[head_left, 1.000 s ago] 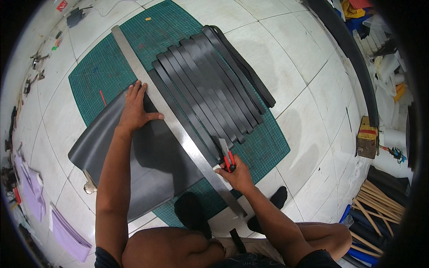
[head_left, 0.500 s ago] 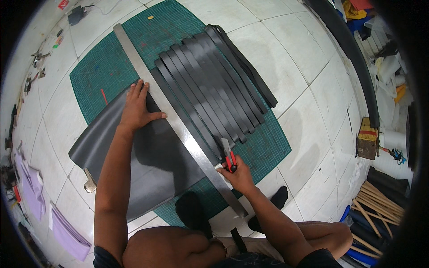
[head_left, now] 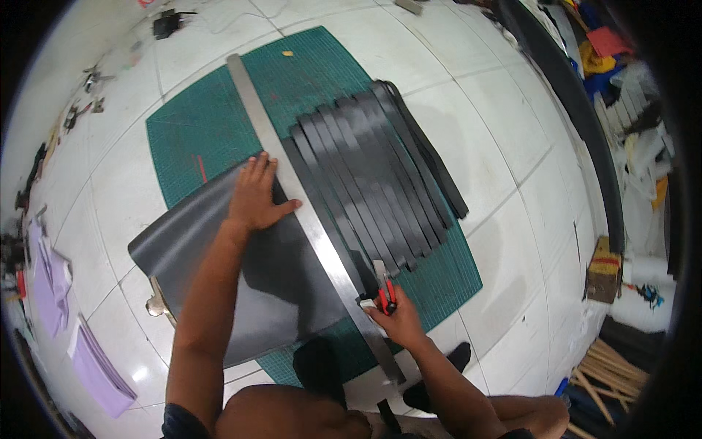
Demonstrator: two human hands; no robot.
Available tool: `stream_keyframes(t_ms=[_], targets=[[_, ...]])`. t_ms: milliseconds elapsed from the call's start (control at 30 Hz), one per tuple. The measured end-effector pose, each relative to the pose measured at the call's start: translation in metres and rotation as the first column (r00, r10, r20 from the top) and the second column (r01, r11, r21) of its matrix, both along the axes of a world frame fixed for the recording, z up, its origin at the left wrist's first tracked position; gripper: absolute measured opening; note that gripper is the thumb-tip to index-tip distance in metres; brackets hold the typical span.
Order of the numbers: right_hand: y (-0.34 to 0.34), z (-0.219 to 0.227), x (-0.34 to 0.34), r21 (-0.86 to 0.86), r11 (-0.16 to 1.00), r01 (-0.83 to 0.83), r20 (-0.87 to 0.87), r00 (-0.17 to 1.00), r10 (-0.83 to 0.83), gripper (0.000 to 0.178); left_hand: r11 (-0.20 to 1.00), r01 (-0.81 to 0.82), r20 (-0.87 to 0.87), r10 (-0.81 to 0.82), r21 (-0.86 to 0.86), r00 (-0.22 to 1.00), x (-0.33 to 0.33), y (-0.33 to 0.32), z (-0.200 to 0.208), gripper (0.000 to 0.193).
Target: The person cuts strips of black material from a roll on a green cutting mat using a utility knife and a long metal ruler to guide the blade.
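A long metal ruler (head_left: 313,219) lies slantwise across a green cutting mat (head_left: 191,121). My left hand (head_left: 256,196) presses flat with its fingers spread, on a dark grey leather-like sheet (head_left: 278,274) and against the ruler's edge. Near the ruler's lower end, my right hand (head_left: 402,320) is closed around a red and black utility knife (head_left: 387,297), its blade pointing away from me. A small white piece (head_left: 371,307) also shows at those fingers; its kind is unclear. Right of the ruler, several cut dark strips (head_left: 369,179) lie side by side.
A metal clip (head_left: 156,306) grips the sheet's left edge. Folded lilac cloth (head_left: 101,369) lies on the tiled floor at left. To the right are a yellow-brown block (head_left: 604,274), wooden sticks (head_left: 607,373) and a long dark roll (head_left: 574,110). My feet are at the mat's near edge.
The whole view has shifted, so mat, ruler and hands appear lower and farther right. Both hands keep nearly the same places along the ruler, and the right still holds the knife.
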State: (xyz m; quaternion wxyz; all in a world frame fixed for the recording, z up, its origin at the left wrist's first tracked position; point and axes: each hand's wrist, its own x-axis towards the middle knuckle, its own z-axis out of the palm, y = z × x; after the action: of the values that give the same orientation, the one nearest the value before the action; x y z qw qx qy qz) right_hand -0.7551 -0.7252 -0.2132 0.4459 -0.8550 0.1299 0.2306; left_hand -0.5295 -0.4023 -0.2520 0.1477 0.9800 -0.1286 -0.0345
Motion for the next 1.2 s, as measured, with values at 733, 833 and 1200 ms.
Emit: stream_keyframes(t_ms=[733,833,1200], targets=[[0.161,-0.037,0.312,0.055,0.990,0.127,0.305,0.942,-0.138,0.044,0.967,-0.067,0.179,0.113,-0.245,0.977,-0.003,-0.007,-0.027,0.052],[0.163,-0.039,0.310,0.066,0.992,0.111,0.312,0.942,-0.127,0.045,0.973,-0.064,0.181,0.105,-0.221,0.978,-0.003,-0.005,-0.027,0.054],[0.153,-0.042,0.311,0.039,0.997,0.064,0.281,0.957,-0.072,0.047,0.960,-0.089,0.163,0.136,-0.266,0.977,-0.001,-0.008,-0.030,0.054]])
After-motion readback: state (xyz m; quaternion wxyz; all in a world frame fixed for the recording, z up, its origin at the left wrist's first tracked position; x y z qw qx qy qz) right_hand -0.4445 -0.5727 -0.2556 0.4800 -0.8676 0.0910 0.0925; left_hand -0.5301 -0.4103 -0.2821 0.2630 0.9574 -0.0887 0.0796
